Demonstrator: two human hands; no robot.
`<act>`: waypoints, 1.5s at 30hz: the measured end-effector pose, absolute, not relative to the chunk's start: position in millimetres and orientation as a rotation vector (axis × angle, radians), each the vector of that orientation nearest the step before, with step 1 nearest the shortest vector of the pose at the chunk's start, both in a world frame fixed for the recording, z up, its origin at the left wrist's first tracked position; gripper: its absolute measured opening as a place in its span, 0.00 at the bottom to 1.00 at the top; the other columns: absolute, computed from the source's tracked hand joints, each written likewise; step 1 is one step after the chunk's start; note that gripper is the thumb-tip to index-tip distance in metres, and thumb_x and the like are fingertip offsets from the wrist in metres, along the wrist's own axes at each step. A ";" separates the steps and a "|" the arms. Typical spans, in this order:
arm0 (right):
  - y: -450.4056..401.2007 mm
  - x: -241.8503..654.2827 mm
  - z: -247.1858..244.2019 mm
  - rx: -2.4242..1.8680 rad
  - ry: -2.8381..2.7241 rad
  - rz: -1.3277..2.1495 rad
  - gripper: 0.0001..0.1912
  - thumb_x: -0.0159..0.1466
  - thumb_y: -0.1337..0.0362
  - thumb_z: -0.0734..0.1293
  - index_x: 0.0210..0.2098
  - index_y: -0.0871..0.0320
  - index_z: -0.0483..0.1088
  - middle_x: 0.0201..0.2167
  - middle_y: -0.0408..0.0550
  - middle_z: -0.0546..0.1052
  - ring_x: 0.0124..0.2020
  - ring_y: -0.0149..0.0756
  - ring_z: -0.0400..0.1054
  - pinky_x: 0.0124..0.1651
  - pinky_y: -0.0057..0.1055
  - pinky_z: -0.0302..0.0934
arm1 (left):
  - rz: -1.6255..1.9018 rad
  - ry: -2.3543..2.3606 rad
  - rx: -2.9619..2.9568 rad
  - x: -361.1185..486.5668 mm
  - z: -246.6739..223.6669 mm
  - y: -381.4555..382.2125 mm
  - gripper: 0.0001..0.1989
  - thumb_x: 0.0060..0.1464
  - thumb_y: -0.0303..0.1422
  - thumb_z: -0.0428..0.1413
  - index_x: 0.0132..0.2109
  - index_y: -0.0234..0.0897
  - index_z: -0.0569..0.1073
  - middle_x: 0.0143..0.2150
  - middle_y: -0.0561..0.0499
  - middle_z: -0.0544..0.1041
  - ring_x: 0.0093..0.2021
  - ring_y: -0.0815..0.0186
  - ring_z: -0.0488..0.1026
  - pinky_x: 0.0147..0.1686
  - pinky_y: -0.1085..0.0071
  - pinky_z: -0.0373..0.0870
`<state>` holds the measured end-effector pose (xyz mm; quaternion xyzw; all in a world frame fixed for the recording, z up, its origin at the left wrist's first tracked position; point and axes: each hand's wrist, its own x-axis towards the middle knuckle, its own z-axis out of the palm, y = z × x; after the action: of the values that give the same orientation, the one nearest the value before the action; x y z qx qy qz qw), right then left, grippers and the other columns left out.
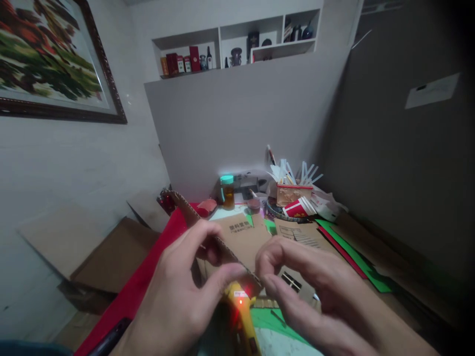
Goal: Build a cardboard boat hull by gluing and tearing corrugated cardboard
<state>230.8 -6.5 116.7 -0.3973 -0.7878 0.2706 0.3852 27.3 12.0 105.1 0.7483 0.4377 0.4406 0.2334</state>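
Observation:
A piece of corrugated cardboard (pixel 237 259) is held on a slant in front of me, its cut edge facing up. My left hand (pixel 185 277) grips it between the thumb and bent fingers. At its near right corner, my right hand (pixel 300 282) has thumb and index finger pinched together, the corner reaching the fingertips. Just below the cardboard lies a yellow glue gun (pixel 243 321) with a lit red light; its lower part runs out of view. Flat cardboard with printed characters (pixel 241 227) lies behind the hands.
A red sheet (pixel 139 277) runs along the left side. Further back stand a teal-lidded bottle (pixel 227 193) and a box of white sticks (pixel 294 194), with red paper cups (pixel 299 207) beside it. Green sheets (pixel 352 252) and cardboard lie at right. Large cardboard (pixel 115 252) stands at left.

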 end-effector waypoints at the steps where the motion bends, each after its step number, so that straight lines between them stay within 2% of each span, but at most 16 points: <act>1: -5.5 230.4 118.3 -1.015 -1.983 0.766 0.10 0.66 0.61 0.59 0.29 0.55 0.64 0.27 0.42 0.72 0.28 0.31 0.67 0.28 0.25 0.61 | 1.210 1.156 2.032 27.7 106.5 12.2 0.05 0.60 0.37 0.59 0.42 0.46 0.70 0.32 0.57 0.72 0.32 0.66 0.72 0.34 0.69 0.68; 7: -7.5 227.3 121.1 -0.966 -1.871 0.938 0.08 0.65 0.65 0.62 0.28 0.56 0.66 0.27 0.41 0.70 0.29 0.28 0.66 0.26 0.21 0.59 | 1.233 1.038 1.928 32.5 107.5 12.9 0.07 0.59 0.33 0.60 0.44 0.48 0.71 0.35 0.59 0.73 0.35 0.70 0.72 0.35 0.74 0.67; 10: -9.6 225.4 117.8 -0.966 -1.846 0.922 0.08 0.66 0.65 0.62 0.30 0.55 0.65 0.28 0.40 0.71 0.31 0.29 0.67 0.31 0.23 0.62 | 1.313 1.027 1.773 38.8 101.3 10.1 0.17 0.58 0.34 0.61 0.52 0.53 0.68 0.43 0.59 0.74 0.43 0.69 0.73 0.44 0.76 0.68; 12: -8.2 223.1 114.4 -0.974 -1.833 0.885 0.08 0.67 0.64 0.61 0.31 0.55 0.66 0.30 0.42 0.72 0.33 0.31 0.68 0.36 0.25 0.64 | 1.363 0.999 1.656 43.1 96.2 8.2 0.23 0.57 0.34 0.63 0.55 0.55 0.63 0.44 0.58 0.73 0.47 0.69 0.72 0.49 0.76 0.68; 14: -4.9 220.0 110.3 -0.984 -1.822 0.852 0.09 0.68 0.63 0.61 0.31 0.55 0.65 0.32 0.42 0.73 0.35 0.32 0.69 0.38 0.27 0.64 | 1.319 0.975 1.649 46.0 92.0 8.0 0.17 0.57 0.36 0.62 0.49 0.50 0.65 0.41 0.57 0.72 0.46 0.67 0.73 0.48 0.73 0.69; 16: -0.5 217.0 105.2 -1.012 -1.810 0.827 0.09 0.69 0.63 0.61 0.32 0.55 0.65 0.32 0.41 0.73 0.35 0.31 0.69 0.39 0.27 0.62 | 1.193 0.983 1.760 46.9 89.2 10.5 0.08 0.60 0.39 0.59 0.41 0.44 0.66 0.37 0.55 0.72 0.41 0.65 0.73 0.42 0.71 0.70; 19: 6.2 214.8 95.0 -1.078 -1.785 0.793 0.10 0.70 0.61 0.60 0.31 0.55 0.64 0.30 0.40 0.72 0.33 0.31 0.67 0.36 0.27 0.60 | 1.052 1.024 1.926 46.8 86.1 17.4 0.10 0.64 0.38 0.53 0.35 0.40 0.67 0.33 0.54 0.69 0.36 0.65 0.70 0.37 0.70 0.66; 22: 10.8 216.4 82.5 -1.078 -1.756 0.769 0.11 0.69 0.62 0.59 0.29 0.55 0.63 0.28 0.40 0.70 0.30 0.31 0.65 0.33 0.26 0.58 | 1.006 1.066 1.961 47.9 82.3 22.7 0.11 0.67 0.38 0.49 0.35 0.41 0.67 0.34 0.54 0.68 0.35 0.65 0.68 0.35 0.69 0.63; 26: 10.4 220.2 64.9 -1.067 -1.728 0.682 0.09 0.69 0.65 0.60 0.31 0.54 0.65 0.29 0.38 0.71 0.31 0.28 0.65 0.34 0.24 0.58 | 0.985 1.090 1.996 52.8 78.6 21.8 0.12 0.68 0.37 0.48 0.35 0.40 0.67 0.34 0.54 0.68 0.36 0.65 0.68 0.37 0.67 0.61; 35: 0.9 225.4 43.0 -1.066 -1.639 0.683 0.08 0.70 0.66 0.59 0.33 0.54 0.64 0.30 0.36 0.69 0.32 0.25 0.66 0.38 0.22 0.60 | 0.943 1.120 2.071 64.3 76.7 11.2 0.12 0.67 0.35 0.45 0.34 0.40 0.66 0.32 0.54 0.66 0.31 0.66 0.67 0.33 0.65 0.59; 40: -5.0 225.9 42.9 -0.985 -1.624 0.640 0.06 0.68 0.70 0.60 0.35 0.53 0.63 0.31 0.36 0.68 0.34 0.24 0.67 0.38 0.20 0.60 | 0.881 1.162 2.016 65.6 72.8 6.0 0.14 0.68 0.40 0.45 0.34 0.42 0.65 0.32 0.54 0.68 0.32 0.66 0.69 0.31 0.66 0.59; 45: -10.0 224.2 43.8 -0.958 -1.642 0.540 0.07 0.66 0.72 0.61 0.35 0.54 0.62 0.31 0.38 0.67 0.32 0.26 0.67 0.37 0.21 0.62 | 0.867 1.165 1.887 67.4 67.9 2.2 0.14 0.68 0.43 0.44 0.35 0.44 0.65 0.33 0.56 0.66 0.35 0.67 0.67 0.36 0.68 0.60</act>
<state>224.2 -10.0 43.8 -0.4048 -0.6937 0.2280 0.5504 67.4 2.2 67.9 0.7358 0.4542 0.3382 0.3713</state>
